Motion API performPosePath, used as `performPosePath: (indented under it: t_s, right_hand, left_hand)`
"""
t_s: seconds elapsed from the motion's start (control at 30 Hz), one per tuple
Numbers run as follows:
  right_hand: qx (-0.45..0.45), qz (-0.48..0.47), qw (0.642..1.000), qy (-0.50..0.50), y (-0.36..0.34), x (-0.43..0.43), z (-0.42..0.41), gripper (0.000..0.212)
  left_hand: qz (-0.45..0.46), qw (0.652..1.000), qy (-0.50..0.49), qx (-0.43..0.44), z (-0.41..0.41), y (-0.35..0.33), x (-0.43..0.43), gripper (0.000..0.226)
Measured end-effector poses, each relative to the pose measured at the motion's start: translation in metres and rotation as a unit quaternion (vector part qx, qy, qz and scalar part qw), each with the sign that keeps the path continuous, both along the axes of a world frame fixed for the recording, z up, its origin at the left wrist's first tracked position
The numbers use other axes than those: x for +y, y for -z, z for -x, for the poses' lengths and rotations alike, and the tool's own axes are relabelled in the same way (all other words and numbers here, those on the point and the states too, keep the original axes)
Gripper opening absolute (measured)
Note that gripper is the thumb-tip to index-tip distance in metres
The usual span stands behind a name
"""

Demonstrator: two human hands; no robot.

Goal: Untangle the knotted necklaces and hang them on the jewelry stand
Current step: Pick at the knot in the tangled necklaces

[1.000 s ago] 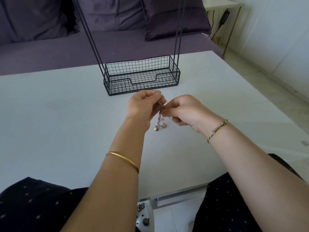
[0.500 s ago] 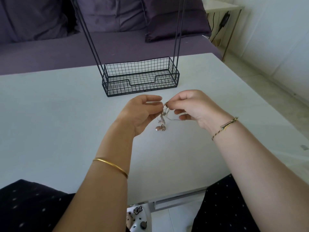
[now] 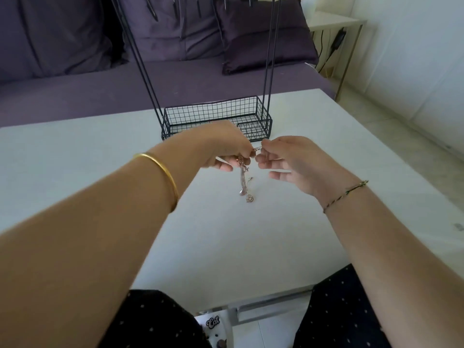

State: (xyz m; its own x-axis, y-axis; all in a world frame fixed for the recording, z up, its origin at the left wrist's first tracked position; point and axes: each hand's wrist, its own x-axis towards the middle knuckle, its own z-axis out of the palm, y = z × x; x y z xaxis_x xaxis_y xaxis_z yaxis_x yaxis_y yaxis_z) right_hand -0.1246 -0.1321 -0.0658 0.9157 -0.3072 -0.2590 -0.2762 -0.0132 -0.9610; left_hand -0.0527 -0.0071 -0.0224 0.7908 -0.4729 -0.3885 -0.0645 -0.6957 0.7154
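Two-handed hold on the tangled necklaces (image 3: 243, 180), over the white table (image 3: 75, 156).

Grips the bunched chains in the left hand (image 3: 226, 146), fingers curled round them; pinches a small loop at the top with the right hand (image 3: 293, 162), remaining fingers loosely spread. Lets two pendants dangle below. Wears a gold bangle (image 3: 164, 173) on the left wrist, a thread bracelet (image 3: 346, 195) on the right. Just beyond the knuckles, the black wire jewelry stand (image 3: 261, 114) on the table; behind it, a purple sofa (image 3: 75, 91).

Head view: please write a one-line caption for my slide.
The left hand and right hand pinch the knotted necklaces above the white table, in front of the wire jewelry stand.
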Motion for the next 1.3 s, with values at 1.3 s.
performPosePath:
  t_s: [1.3]
  right_hand:
    - [-0.047,-0.212,0.970,0.111,-0.003,0.009,-0.001,0.023]
  left_hand:
    - [0.068,0.996,0.058,-0.006,0.007,0.018,0.018,0.005]
